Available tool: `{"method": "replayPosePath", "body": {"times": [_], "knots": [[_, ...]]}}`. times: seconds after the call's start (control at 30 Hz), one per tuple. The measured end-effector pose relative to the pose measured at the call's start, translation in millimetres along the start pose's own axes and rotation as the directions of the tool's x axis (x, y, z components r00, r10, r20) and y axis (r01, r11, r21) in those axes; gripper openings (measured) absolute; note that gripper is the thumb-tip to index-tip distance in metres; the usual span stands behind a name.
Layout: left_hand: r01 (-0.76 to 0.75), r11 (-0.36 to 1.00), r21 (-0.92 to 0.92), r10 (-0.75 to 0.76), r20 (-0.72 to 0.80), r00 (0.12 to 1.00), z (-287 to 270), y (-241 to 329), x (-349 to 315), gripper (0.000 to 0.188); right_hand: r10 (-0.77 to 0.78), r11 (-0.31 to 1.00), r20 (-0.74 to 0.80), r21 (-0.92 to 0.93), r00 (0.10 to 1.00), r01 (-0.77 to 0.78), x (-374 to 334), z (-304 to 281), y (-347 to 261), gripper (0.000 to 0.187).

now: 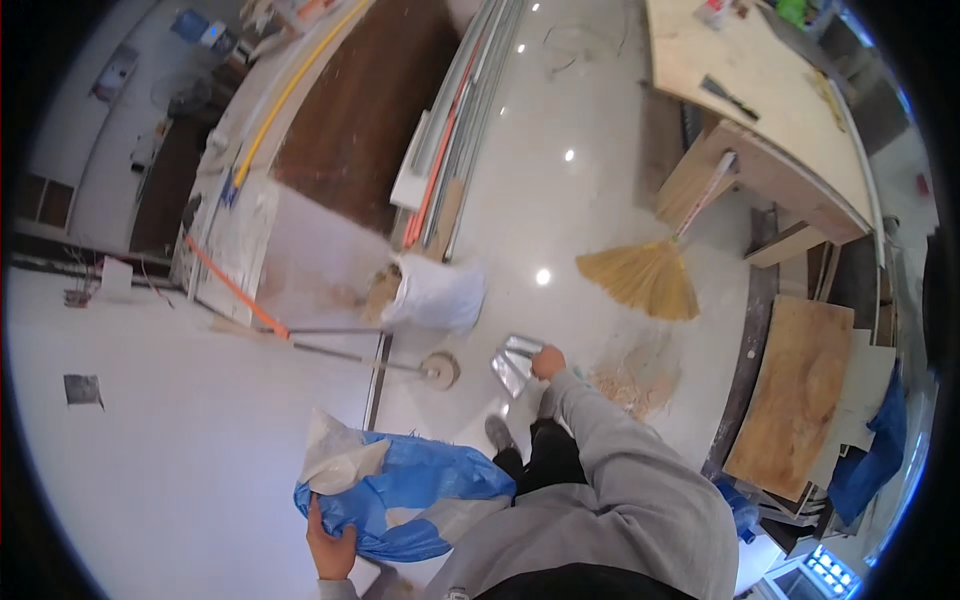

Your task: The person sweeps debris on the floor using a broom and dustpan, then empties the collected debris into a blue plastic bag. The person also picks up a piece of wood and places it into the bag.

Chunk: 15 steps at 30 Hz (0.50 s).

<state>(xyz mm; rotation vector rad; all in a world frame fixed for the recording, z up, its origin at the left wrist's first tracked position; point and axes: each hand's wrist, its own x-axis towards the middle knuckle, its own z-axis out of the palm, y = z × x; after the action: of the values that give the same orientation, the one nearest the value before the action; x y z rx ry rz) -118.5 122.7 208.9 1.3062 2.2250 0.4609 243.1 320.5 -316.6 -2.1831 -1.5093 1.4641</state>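
My left hand [331, 545] is closed on the edge of a blue and white woven sack [410, 495], which hangs loosely against my body. Out in front, my right hand [547, 363] grips a silvery metal dustpan [512, 368], held above the shiny floor; whether it touches the floor, I cannot tell. Close to the right forearm lies a heap of sawdust and shavings [625, 388]. Farther ahead, a straw broom [645, 278] leans its handle on the workbench, with the bristles fanned out toward me.
A stuffed white sack [437, 293] stands ahead on the left, beside long metal strips [465, 120]. A round disc on a pole [440, 371] lies nearby. On the right are a plywood-topped workbench [770, 90] with a scraper [728, 97] and stacked boards [795, 395].
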Motion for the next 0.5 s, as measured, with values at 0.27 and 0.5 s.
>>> {"method": "replayPosePath", "body": {"times": [0.27,0.5], "knots": [[-0.361,0.933,0.012,0.361,-0.082,0.929,8,70,71,0.033,0.051,0.901,-0.035,0.433,0.998,-0.031,-95,-176,-29,0.032],[-0.638,0.729,-0.248,0.628,-0.127,0.768,50,194,141,0.016,0.011,0.757,-0.364,0.611,0.931,0.230,-160,-297,-97,0.027]]}}
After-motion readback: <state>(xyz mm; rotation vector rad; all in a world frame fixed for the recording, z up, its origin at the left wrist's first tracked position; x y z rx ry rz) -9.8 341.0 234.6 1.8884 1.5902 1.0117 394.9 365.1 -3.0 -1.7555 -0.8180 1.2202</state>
